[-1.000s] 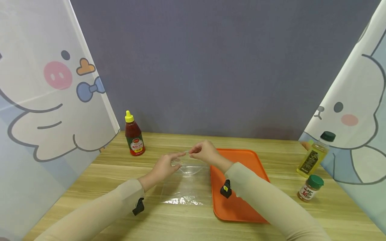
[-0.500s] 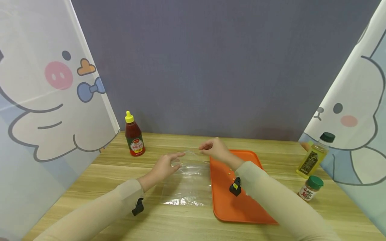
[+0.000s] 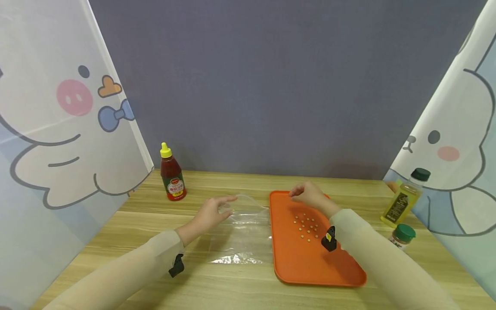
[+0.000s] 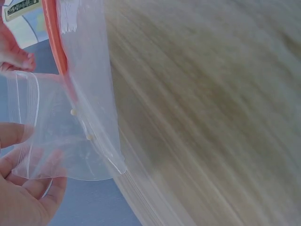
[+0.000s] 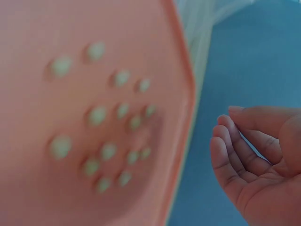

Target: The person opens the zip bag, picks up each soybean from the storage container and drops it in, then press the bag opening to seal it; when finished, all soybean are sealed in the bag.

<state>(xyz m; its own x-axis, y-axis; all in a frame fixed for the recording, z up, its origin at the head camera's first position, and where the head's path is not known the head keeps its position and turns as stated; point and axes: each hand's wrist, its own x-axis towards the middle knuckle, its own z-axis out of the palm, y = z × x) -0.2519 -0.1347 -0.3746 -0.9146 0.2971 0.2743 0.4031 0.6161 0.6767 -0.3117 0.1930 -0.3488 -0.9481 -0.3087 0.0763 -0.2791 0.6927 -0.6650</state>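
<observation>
My left hand point(image 3: 210, 214) holds the mouth of a clear plastic zip bag point(image 3: 241, 242), which lies on the table with its opening raised. In the left wrist view, the thumb is on one side of the bag's rim and the fingers on the other. Two small round beans point(image 4: 73, 112) show inside the bag. To the right, my right hand point(image 3: 308, 195) hovers over the far part of the orange tray point(image 3: 286, 269), its fingers loosely bent and nothing visible between them. Several pale yellow beans point(image 5: 97, 116) lie scattered on the tray below it.
A ketchup bottle point(image 3: 174, 181) with a yellow cap stands at the back left. On the right are an oil bottle point(image 3: 401, 204) and a green-capped spice jar point(image 3: 404, 234), partly hidden by the right sleeve. A grey panel point(image 3: 248, 86) closes off the back.
My right hand has moved right from the bag's mouth to above the tray, uncovering the beans there. The left hand has stayed at the bag's rim, and the bag's mouth looks wider.
</observation>
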